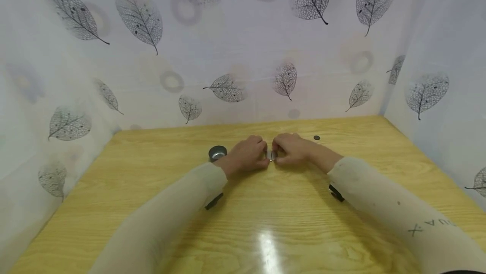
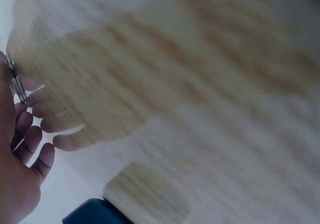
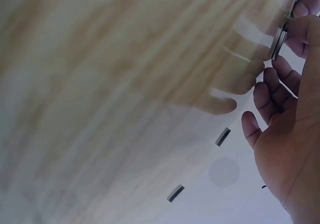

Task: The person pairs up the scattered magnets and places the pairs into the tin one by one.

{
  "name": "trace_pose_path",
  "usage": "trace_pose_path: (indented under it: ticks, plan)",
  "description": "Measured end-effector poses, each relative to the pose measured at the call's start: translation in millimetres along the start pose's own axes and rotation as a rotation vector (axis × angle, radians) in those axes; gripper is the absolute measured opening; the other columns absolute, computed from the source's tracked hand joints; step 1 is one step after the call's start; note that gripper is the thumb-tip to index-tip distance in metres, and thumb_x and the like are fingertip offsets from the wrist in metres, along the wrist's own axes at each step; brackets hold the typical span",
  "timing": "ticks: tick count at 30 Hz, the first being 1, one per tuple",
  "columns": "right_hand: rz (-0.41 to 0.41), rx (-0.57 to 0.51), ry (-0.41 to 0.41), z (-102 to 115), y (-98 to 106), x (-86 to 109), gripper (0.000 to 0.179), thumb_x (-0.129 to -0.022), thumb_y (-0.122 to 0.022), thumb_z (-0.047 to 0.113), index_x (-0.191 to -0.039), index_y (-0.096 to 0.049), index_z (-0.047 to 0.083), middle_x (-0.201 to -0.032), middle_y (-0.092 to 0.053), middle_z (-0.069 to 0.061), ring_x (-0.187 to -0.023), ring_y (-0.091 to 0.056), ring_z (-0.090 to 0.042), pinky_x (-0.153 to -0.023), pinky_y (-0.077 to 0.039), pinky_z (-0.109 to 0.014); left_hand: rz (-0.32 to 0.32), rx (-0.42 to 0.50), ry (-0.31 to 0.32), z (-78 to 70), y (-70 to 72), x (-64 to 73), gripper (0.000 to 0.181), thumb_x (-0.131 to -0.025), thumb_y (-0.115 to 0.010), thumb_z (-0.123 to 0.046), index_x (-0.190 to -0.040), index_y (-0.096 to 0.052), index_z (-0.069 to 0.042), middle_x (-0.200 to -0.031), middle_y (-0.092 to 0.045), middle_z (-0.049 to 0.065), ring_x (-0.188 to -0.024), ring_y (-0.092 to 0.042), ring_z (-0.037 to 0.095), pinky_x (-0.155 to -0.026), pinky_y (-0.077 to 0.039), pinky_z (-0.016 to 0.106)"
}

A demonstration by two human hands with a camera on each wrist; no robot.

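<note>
Near the far middle of the table, two hands meet with their fingertips close together. A small silvery metal piece (image 1: 271, 155) lies between them, flat and thin where the wrist views catch it edge-on. The left hand (image 1: 248, 153) pinches it from one side, and the right hand (image 1: 292, 149) pinches it from the other. Seen by the right wrist camera, the metal piece (image 3: 278, 43) looks like thin layers side by side; whether it is one part or two I cannot tell. Fingers hide much of it.
A dark round tin (image 1: 217, 153) with a shiny inside stands beside the left wrist. Beyond the right hand a small dark disc (image 1: 317, 137) lies on the glossy wooden table (image 1: 243, 210). Leaf-patterned curtain (image 1: 243, 54) surrounds the back and sides.
</note>
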State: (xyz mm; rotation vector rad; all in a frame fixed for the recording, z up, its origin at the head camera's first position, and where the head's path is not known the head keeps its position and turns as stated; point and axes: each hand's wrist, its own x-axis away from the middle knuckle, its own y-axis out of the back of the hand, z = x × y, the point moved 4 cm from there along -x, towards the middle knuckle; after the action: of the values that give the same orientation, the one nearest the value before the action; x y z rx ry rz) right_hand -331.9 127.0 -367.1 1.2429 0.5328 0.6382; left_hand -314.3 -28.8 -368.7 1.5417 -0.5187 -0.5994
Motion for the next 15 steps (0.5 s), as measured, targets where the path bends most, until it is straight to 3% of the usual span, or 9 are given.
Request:
trace_pose_path:
  ticks: [5, 15]
  plan:
    - [0.001, 0.016, -0.003, 2.5, 0.0, 0.2, 0.029, -0.087, -0.065, 0.038, -0.105, -0.06, 0.016, -0.098, -0.055, 0.002, -0.09, -0.048, -0.016, -0.081, -0.037, -0.037, -0.013, 0.012, -0.003, -0.7, 1.9, 1.0, 0.034, -0.091, -0.063, -0.036, -0.112, -0.064, -0.008, -0.107, -0.058, 0.004, -0.101, -0.054, 0.02, -0.085, -0.051, 0.033]
    - [-0.005, 0.006, 0.03, 8.8, -2.8, -2.8, 0.025, -0.087, -0.065, 0.032, -0.103, -0.062, 0.013, -0.099, -0.057, 0.001, -0.092, -0.05, -0.015, -0.085, -0.043, -0.04, 0.001, 0.028, 0.008, -0.3, 0.6, 4.7, 0.033, -0.091, -0.062, -0.035, -0.111, -0.063, -0.008, -0.108, -0.058, 0.004, -0.1, -0.053, 0.019, -0.086, -0.05, 0.033]
